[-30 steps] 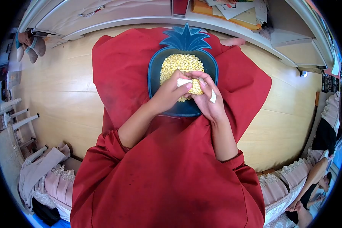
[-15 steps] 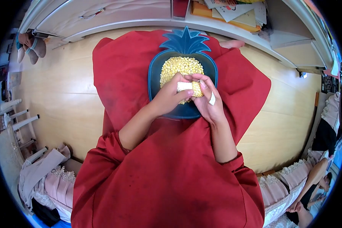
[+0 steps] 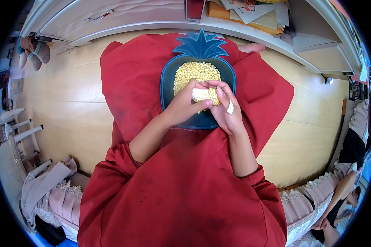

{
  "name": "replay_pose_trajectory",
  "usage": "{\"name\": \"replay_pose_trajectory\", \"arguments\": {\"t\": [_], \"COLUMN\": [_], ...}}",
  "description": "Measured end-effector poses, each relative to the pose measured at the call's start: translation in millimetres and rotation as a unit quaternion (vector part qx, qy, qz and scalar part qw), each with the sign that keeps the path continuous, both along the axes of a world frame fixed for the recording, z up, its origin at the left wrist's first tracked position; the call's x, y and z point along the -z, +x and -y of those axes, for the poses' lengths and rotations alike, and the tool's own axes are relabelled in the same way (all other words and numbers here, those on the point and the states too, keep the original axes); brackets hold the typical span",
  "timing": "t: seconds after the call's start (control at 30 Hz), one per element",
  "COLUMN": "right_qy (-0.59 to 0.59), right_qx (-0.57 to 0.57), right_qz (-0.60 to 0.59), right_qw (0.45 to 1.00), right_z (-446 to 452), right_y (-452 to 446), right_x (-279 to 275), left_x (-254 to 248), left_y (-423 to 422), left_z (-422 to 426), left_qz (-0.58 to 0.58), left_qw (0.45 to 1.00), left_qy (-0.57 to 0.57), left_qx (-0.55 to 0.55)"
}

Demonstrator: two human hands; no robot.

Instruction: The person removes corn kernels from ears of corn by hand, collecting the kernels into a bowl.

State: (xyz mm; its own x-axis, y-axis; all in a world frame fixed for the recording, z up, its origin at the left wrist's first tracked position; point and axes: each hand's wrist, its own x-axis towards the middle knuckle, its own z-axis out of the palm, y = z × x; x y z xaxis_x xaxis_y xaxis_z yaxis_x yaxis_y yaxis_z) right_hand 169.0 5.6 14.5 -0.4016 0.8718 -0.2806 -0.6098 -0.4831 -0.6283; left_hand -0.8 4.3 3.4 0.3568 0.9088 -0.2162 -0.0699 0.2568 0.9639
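While the left hand (image 3: 184,103) and right hand (image 3: 226,117) grip the corn cob (image 3: 206,95) — bare end left, kernelled end right — it lies over the bowl (image 3: 228,70), whose far rim stands apart from both.

Pale yellowish wood floor (image 3: 70,119), brushed by a soft sheen of light on its left half. Along the floor's far edge, a white cabinet (image 3: 140,14) with a metal handle (image 3: 99,15); beyond the floor's far right, loose papers (image 3: 257,18). Left of the floor, white furniture legs (image 3: 28,133). At the floor's near right, pink covers (image 3: 296,206) trimmed with lace (image 3: 319,180).
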Motion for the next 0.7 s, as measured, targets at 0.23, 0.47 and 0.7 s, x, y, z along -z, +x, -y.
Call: {"name": "replay_pose_trajectory", "arguments": {"t": [0.23, 0.47, 0.7], "right_qy": [-0.004, -0.003, -0.004], "right_qx": [-0.002, -0.007, 0.0], "right_qz": [0.009, -0.002, 0.005], "right_qw": [1.0, 1.0, 1.0], "right_z": [0.0, 0.9, 1.0], "right_y": [0.5, 2.2, -0.1], "right_x": [0.2, 4.3, 4.4], "left_x": [-4.1, -3.8, 1.4], "left_y": [-0.5, 1.0, 2.8], "left_z": [-0.1, 0.3, 2.2], "left_qz": [0.011, 0.025, 0.017], "left_qw": [1.0, 0.999, 0.999], "left_qy": [-0.004, -0.025, -0.019], "left_qx": [0.004, -0.005, -0.024]}}
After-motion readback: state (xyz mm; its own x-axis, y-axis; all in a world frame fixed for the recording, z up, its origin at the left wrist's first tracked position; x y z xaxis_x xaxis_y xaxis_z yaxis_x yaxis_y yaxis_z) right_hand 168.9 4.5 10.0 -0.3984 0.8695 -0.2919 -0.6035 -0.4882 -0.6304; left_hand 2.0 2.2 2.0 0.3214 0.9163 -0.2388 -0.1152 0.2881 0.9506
